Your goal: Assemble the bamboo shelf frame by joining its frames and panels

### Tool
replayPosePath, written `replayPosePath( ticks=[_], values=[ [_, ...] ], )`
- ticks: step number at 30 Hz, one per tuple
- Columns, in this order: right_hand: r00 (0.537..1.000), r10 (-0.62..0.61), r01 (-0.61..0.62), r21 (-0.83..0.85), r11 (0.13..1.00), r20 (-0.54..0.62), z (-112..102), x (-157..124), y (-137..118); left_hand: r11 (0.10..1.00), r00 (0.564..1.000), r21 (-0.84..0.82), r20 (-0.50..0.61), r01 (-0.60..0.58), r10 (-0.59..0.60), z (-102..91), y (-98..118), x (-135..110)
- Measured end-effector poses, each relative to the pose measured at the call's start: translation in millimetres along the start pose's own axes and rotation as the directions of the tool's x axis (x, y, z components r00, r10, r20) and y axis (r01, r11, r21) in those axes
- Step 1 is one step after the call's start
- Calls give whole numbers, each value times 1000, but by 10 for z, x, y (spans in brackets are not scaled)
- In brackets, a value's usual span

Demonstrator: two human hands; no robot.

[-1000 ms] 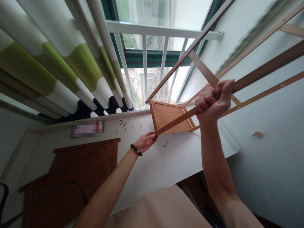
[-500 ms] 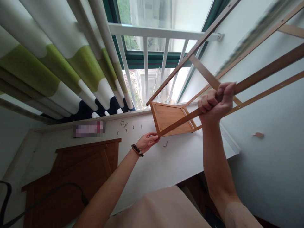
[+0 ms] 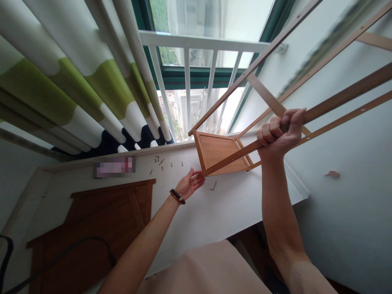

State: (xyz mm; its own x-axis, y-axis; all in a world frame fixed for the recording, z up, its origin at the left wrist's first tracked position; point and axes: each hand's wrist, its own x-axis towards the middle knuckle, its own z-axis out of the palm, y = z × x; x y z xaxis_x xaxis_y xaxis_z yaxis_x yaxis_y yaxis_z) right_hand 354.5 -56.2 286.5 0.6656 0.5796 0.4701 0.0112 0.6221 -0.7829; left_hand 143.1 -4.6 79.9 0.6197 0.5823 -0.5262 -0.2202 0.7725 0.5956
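A wooden rack frame (image 3: 270, 141) with long drilled rails stands tilted, its low end by the white ledge (image 3: 183, 220) and its rails rising to the upper right. My right hand (image 3: 280, 132) is wrapped round the nearest rail. At the low end, a wooden panel shelf (image 3: 223, 151) is fitted between the rails. My left hand (image 3: 190, 183), with a dark bead bracelet, has its fingers apart and stretched to the frame's near corner; fingertips touch or nearly touch it. A hex key (image 3: 213, 185) lies just right of that hand, and several screws (image 3: 161, 162) lie beyond it.
Wooden panels (image 3: 92, 220) lie stacked at the left, with a black cable (image 3: 76, 243) crossing before them. A blurred box (image 3: 114, 167) rests near the ledge's back edge. A curtain (image 3: 88, 81) hangs at left; white railing (image 3: 208, 41) guards the window. A wall is at right.
My left hand's fingers have loosened from a pinch on the frame's corner, and the thumb has lifted away. My right hand keeps its grip; the upper rails have shifted slightly.
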Motion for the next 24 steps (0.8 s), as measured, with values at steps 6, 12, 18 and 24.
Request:
replayPosePath(
  ticks=[6, 12, 18, 24],
  values=[
    [1000, -3, 3, 5, 1000, -16, -21, -21, -3, 754, 973, 644, -68, -127, 222, -263, -327, 177],
    [999, 7, -7, 2, 1000, -37, -29, -28, -4, -108, 833, 900, 433, -422, 344, -449, -626, 130],
    [1000, -5, 5, -1, 1000, -11, -20, -35, -13, -388, 805, 791, 567, -472, 177, -398, -849, 168],
    [1000, -8, 8, 16, 1000, -5, -39, -33, -7, -453, 761, 704, 643, -547, 80, -382, -847, 253]
  ],
)
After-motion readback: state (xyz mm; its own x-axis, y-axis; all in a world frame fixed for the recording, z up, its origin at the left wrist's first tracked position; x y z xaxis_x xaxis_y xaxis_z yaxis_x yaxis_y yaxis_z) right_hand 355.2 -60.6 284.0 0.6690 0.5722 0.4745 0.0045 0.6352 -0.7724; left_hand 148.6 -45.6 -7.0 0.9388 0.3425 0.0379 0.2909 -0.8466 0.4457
